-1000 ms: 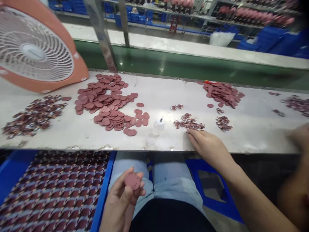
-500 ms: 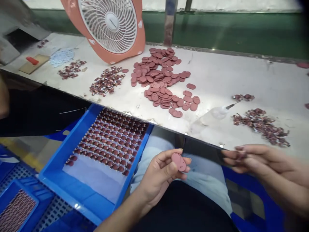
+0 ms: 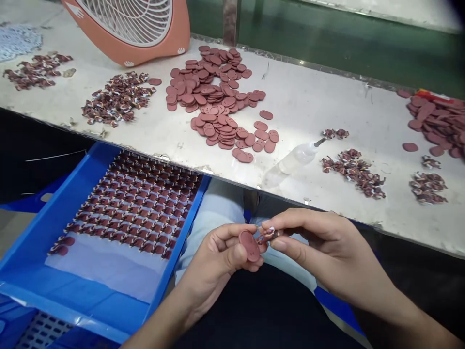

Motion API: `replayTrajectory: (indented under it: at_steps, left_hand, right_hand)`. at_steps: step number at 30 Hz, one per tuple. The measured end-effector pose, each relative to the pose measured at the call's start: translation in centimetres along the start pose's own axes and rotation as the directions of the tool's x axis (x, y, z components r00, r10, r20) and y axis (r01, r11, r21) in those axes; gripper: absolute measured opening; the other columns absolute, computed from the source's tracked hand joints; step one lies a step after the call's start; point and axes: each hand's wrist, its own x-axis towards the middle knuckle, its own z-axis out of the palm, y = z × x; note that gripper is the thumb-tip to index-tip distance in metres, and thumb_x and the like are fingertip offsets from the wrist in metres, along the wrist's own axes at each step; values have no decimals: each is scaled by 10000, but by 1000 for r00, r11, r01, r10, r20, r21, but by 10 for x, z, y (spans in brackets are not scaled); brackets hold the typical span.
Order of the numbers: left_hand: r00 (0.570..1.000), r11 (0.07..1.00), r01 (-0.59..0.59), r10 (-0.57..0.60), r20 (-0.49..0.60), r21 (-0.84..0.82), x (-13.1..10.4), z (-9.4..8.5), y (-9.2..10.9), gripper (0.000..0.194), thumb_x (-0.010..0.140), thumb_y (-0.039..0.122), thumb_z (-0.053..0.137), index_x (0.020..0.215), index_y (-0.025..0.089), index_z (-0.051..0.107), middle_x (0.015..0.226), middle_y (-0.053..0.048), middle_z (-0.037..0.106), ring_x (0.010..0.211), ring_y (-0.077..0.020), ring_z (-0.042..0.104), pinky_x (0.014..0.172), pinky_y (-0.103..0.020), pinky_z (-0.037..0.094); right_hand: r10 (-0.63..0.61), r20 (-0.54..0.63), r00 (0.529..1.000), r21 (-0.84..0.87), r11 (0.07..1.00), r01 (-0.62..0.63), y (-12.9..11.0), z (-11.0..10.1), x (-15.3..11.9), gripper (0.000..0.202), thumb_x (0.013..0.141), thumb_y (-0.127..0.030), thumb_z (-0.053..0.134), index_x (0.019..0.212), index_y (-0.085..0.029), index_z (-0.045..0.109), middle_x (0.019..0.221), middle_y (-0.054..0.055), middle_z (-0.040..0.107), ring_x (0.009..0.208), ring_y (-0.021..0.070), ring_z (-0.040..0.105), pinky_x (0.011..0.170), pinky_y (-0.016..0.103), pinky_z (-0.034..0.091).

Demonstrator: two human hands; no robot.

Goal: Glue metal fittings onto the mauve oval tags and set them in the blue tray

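Note:
Above my lap, my left hand (image 3: 225,254) pinches a dark pink oval disc (image 3: 249,246) with small holes near its lower end, between thumb and fingers. My right hand (image 3: 316,247) holds a small brown figure (image 3: 268,234) with pale bits by its fingertips, right up against the disc's edge. Whether the two parts touch is hard to make out. On the bench lie a heap of similar oval discs (image 3: 218,92) and a pile of small brown figures (image 3: 354,172). A clear bottle with a thin metal tip (image 3: 294,160) lies between them.
An orange fan (image 3: 160,51) stands at the back left. Below the bench edge, a blue tray (image 3: 98,291) holds rows of discs with figures (image 3: 134,203) on a pale sheet. More discs (image 3: 436,121) and brown figures (image 3: 428,188) lie at right, others (image 3: 118,99) at left.
My right hand has moved left with the small brown figure, bringing it to the disc in my left hand. The view has shifted right, showing more discs at the right.

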Motion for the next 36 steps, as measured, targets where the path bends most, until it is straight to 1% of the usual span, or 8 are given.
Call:
replayTrajectory:
  at_steps: [4, 6, 9, 12, 19, 25, 32, 36]
  left_hand:
    - [1000, 1000, 17, -17, 5, 15, -1, -1, -1, 287, 721, 371, 861, 953, 212, 803, 772, -16, 763, 649, -87, 678, 642, -167, 549]
    - [1000, 1000, 25, -25, -4, 12, -2, -2, 0, 285, 726, 369, 857, 953, 207, 801, 753, -13, 758, 644, -90, 681, 639, -171, 555]
    - [999, 999, 38, -38, -21, 4, -2, -2, 0, 303, 709, 375, 868, 948, 202, 799, 741, -13, 756, 634, -99, 690, 626, -176, 561]
    - [998, 999, 50, -50, -23, 2, -2, -2, 1, 302, 700, 377, 873, 936, 204, 799, 744, -18, 761, 626, -105, 697, 613, -176, 559]
    - [997, 997, 71, -70, -31, 15, -2, -1, 1, 307, 707, 398, 865, 934, 204, 792, 772, -26, 770, 618, -106, 697, 609, -179, 554]
    - [995, 996, 91, -91, -45, 6, -1, -2, 0, 334, 689, 401, 878, 928, 190, 781, 717, -12, 750, 597, -105, 685, 597, -180, 543]
    - [995, 996, 90, -90, -39, -4, -1, -3, 0, 335, 701, 397, 871, 943, 184, 780, 701, 0, 742, 594, -94, 676, 596, -173, 538]
    - [995, 996, 87, -87, -40, -20, -1, -5, -1, 330, 701, 390, 871, 941, 181, 783, 716, -11, 752, 596, -100, 682, 590, -173, 542]
  right_hand:
    - [33, 38, 999, -32, 999, -32, -4, -2, 2, 113, 922, -235, 696, 1019, -295, 702, 919, -49, 754, 829, 99, 704, 722, 161, 552]
    - [14, 66, 998, -100, 995, -7, -6, -3, 3, 108, 923, -222, 693, 1008, -287, 706, 913, -49, 749, 820, 94, 695, 721, 165, 539]
    - [-50, 100, 994, -165, 984, 67, -7, -6, 4, 114, 921, -211, 699, 1009, -282, 719, 905, -48, 736, 811, 84, 676, 731, 170, 520]
    - [-78, 114, 990, -175, 980, 97, -7, -7, 6, 106, 916, -219, 711, 1015, -258, 724, 891, -31, 728, 794, 88, 668, 719, 176, 517]
    - [-52, 167, 985, -220, 971, 88, -10, -9, 8, 62, 921, -233, 705, 978, -222, 725, 871, 3, 724, 774, 118, 664, 697, 214, 520]
    - [-64, 200, 978, -263, 958, 116, -11, -9, 10, 61, 924, -222, 695, 980, -227, 717, 850, -12, 719, 759, 110, 658, 695, 224, 508]
    - [-69, 223, 972, -272, 953, 130, -12, -9, 11, 84, 930, -223, 686, 1004, -254, 711, 842, -33, 720, 762, 110, 649, 680, 233, 491]
    - [-74, 242, 967, -297, 943, 146, -13, -9, 12, 76, 936, -216, 677, 997, -254, 702, 848, -34, 721, 771, 113, 645, 691, 239, 494]
